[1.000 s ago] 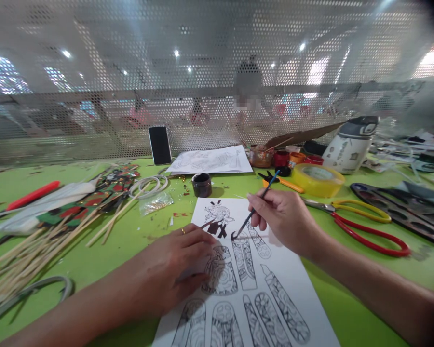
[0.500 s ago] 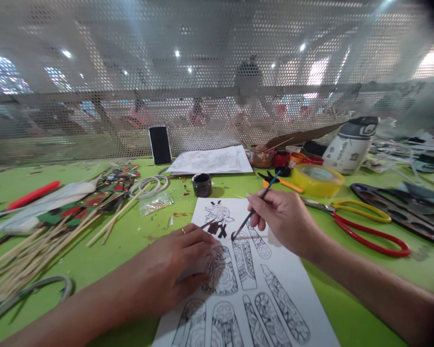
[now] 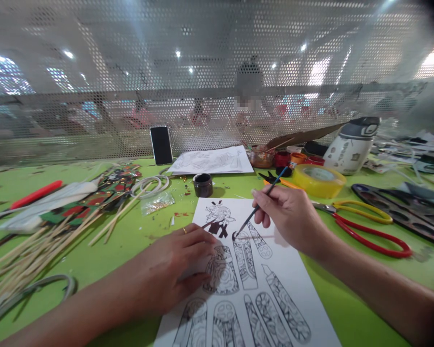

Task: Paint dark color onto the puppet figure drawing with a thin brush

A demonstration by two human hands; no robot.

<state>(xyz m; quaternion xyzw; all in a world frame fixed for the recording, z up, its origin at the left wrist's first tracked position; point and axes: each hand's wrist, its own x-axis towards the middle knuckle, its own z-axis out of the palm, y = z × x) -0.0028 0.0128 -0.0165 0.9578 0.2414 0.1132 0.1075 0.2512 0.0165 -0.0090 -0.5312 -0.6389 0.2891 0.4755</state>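
A white sheet (image 3: 292, 274) printed with black-outlined patterned shapes lies on the green table in front of me. My left hand (image 3: 173, 270) rests flat on its left side, fingers spread, pinning it down; a ring shows on one finger. My right hand (image 3: 291, 217) holds a thin blue-handled paintbrush (image 3: 262, 202), its tip touching the top of a patterned shape just below a small figure painted partly black. A small dark paint pot (image 3: 203, 184) stands just beyond the sheet's far edge.
Bamboo sticks (image 3: 39, 246) and painted cut-outs lie at left. A phone (image 3: 161, 144) leans on the perforated screen beside another drawing (image 3: 213, 160). At right are paint jars (image 3: 280, 157), yellow tape (image 3: 318, 179), red-and-yellow scissors (image 3: 365, 224), a bottle (image 3: 350, 144) and a palette (image 3: 405, 212).
My right hand has lifted and shifted slightly right with the brush; the tip stays at about the same spot on the sheet. The left hand has not moved.
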